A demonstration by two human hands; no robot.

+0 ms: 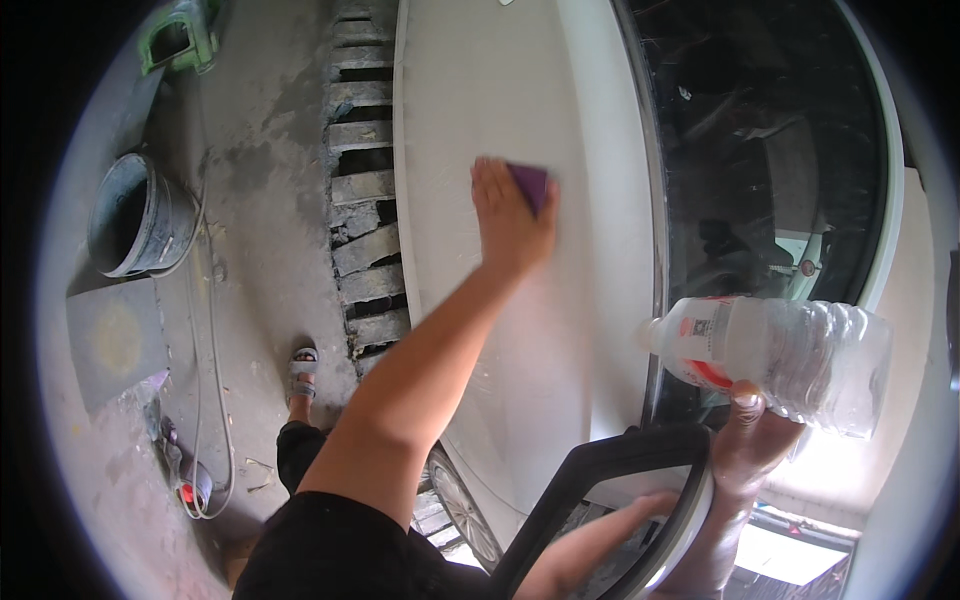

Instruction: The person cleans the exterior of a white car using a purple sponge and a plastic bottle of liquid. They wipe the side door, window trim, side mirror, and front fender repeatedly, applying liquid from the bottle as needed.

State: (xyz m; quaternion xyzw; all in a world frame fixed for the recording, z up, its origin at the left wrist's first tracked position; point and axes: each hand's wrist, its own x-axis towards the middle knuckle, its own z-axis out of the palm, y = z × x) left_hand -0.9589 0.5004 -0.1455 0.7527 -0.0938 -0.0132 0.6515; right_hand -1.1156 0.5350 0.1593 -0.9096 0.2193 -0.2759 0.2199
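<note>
My left hand (514, 221) lies palm down on the pale door panel (525, 337) of a car, slightly blurred. Between its thumb and fingers shows a purple sheet (531, 185), likely sandpaper, pressed on the panel. At the right, my right hand (754, 442) grips a clear ribbed plastic bottle (795, 360) with a printed label. The bottle lies sideways in the grip, its neck pointing left over the window's lower trim. How much liquid it holds, I cannot tell. In front of my right forearm is the car's black-framed side mirror (577, 480), reflecting an arm.
Dark window glass (720, 187) runs along the right. A car wheel (461, 510) sits low. Beside the car stretches a slotted floor drain (367, 191). Farther left are a dirty bucket (172, 225), a looped hose (214, 360), a grey sheet (116, 337) and a green metal object (180, 37).
</note>
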